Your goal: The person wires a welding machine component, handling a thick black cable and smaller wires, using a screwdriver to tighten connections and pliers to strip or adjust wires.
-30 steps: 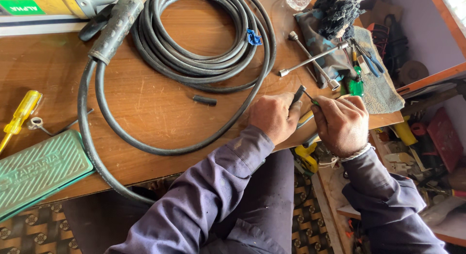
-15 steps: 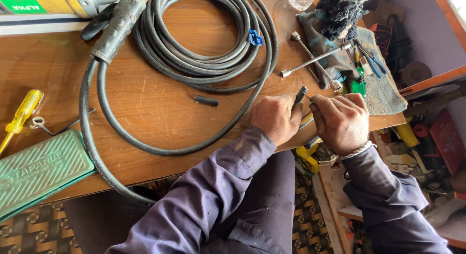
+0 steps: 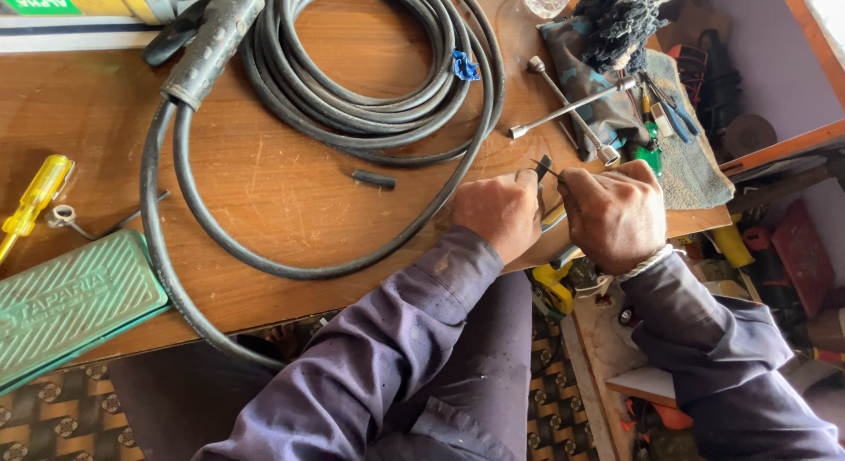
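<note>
A thick black cable (image 3: 290, 267) runs from a big coil (image 3: 370, 73) across the wooden bench (image 3: 290, 188) to my hands. My left hand (image 3: 500, 213) is closed around the cable's cut end (image 3: 543, 169), which sticks up between the fists. My right hand (image 3: 614, 214) is clenched just right of it, pinching thin wire strands at the tip; a metal tool shows under its fingers. A short offcut of black sheath (image 3: 374, 178) lies on the bench left of my hands.
A cross socket wrench (image 3: 572, 109), pliers and a green screwdriver lie on a cloth (image 3: 687, 162) at the right edge. A yellow screwdriver (image 3: 33, 199) and green case (image 3: 70, 302) sit at left. A power tool's handle (image 3: 207, 38) is at top.
Both hands stayed by the bench's front edge. The cable end rose slightly, and my right fingers shifted onto the strands at its tip.
</note>
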